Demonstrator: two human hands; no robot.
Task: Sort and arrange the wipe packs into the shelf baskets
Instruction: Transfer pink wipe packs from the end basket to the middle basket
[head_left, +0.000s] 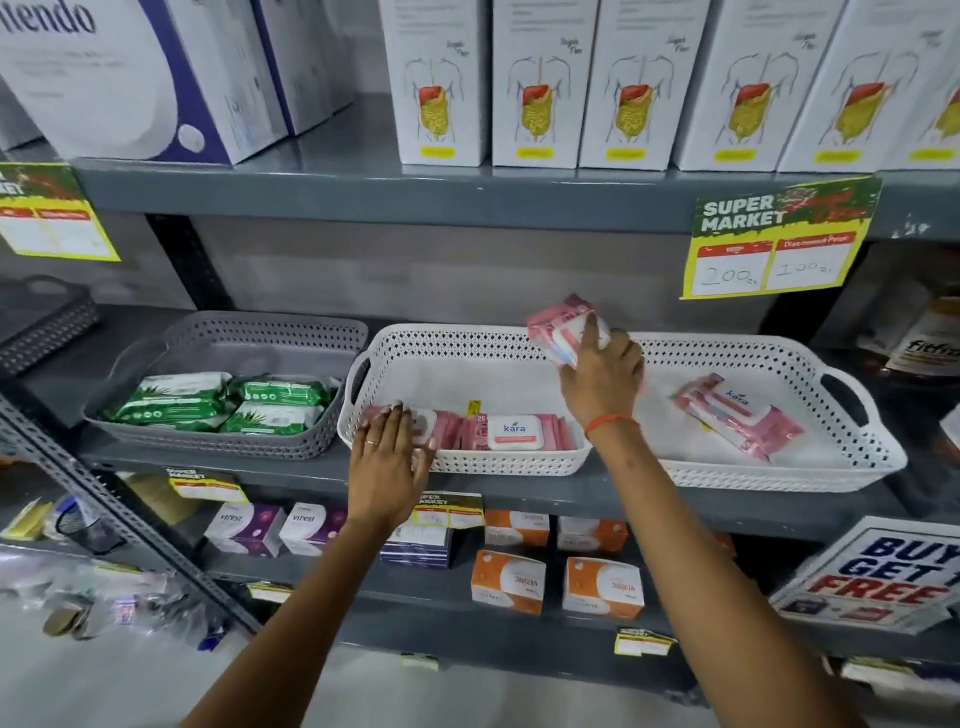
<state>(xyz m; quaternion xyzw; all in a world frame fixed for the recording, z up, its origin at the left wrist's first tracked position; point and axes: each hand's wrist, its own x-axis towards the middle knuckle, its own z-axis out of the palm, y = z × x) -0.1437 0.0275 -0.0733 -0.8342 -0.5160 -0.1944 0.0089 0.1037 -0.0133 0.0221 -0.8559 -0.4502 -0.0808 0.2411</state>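
Right hand (602, 374) grips a pink wipe pack (563, 327) above the middle white basket's (457, 338) rear rim, long axis tilted. Left hand (389, 457) lies flat, fingers spread, on the pink packs (519, 431) lining that basket's front wall; basket rear floor bare.

Three baskets sat on the middle shelf: one grey basket (228, 332) at centre left and two white baskets (457, 338) (810, 364) to its right. Five white boxes (439, 83) with a torso drawing lined the top right, and a sixth showed at the edge. Two hands (389, 462) (602, 379) were in frame.
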